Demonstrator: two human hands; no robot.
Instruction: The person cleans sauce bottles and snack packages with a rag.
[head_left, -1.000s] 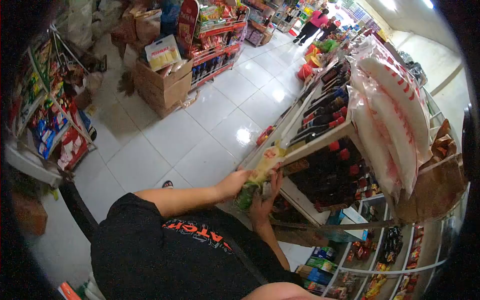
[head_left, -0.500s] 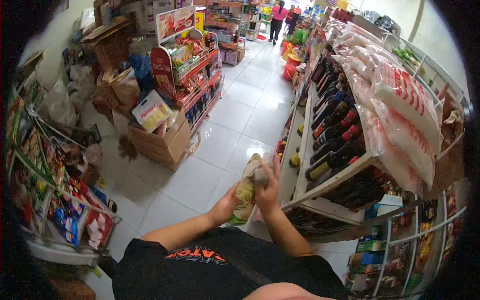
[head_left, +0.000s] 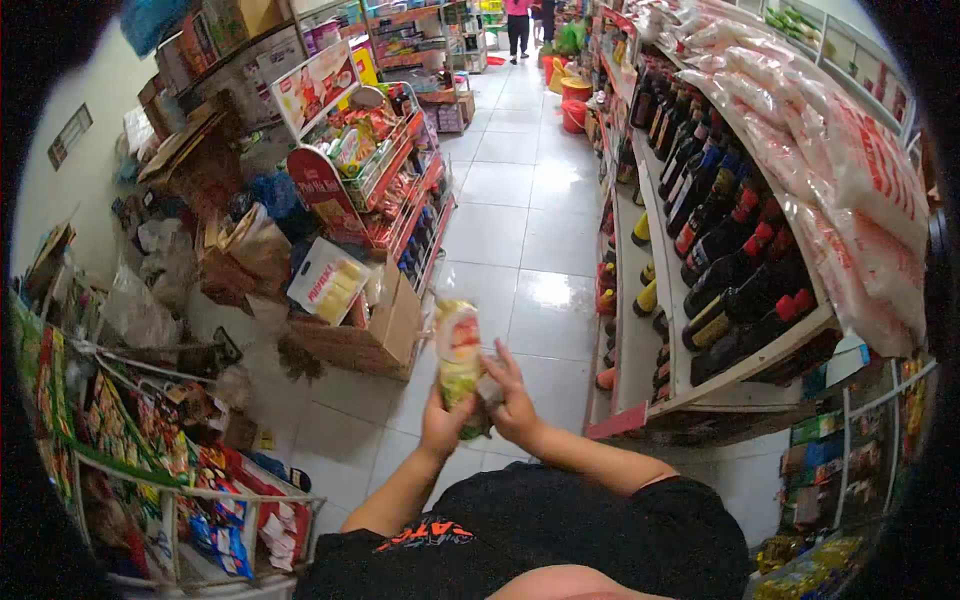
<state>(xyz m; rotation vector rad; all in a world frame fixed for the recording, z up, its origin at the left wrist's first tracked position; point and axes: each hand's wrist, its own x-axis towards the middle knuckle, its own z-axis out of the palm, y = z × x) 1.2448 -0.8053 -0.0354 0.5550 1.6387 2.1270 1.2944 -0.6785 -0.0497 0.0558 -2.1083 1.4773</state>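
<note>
A bottle-shaped pack [head_left: 459,345], yellowish with a red mark and green towards its lower end, stands nearly upright in front of my body. My left hand [head_left: 442,425] is wrapped around its lower left side, thumb across the front. My right hand [head_left: 515,402] is at the pack's lower right side. Against the palm it has a small grey bunched thing, which looks like a cloth [head_left: 489,392]; some of its fingers point up. Motion blur hides the pack's print.
To the right, a shelf holds dark bottles [head_left: 710,260] lying tilted and big clear bags of white contents [head_left: 820,170]. On the left are a cardboard box [head_left: 370,325], a red snack rack [head_left: 335,195] and a wire rack [head_left: 190,490]. A person [head_left: 518,30] stands far down the tiled aisle [head_left: 490,190].
My view has turned, and the shelves appear shifted. Both hands and the pack have moved left in view. The pack has gone from tilted to nearly upright, its red mark now showing.
</note>
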